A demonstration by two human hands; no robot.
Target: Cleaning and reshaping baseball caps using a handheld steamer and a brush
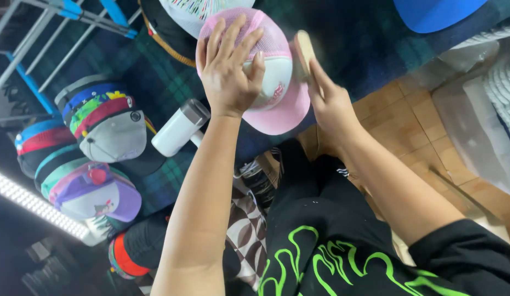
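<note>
A pink and white cap with a mesh back lies on a dark plaid blanket. My left hand presses down on its crown, fingers spread. My right hand grips a small wooden brush and holds it against the cap's right side. A white cylindrical bottle with a grey cap lies just left of my left forearm.
Several stacked caps sit at the left, more caps below them. A blue cap lies at the top right. A metal rack stands top left, a light bar bottom left. Wooden tiles show at the right.
</note>
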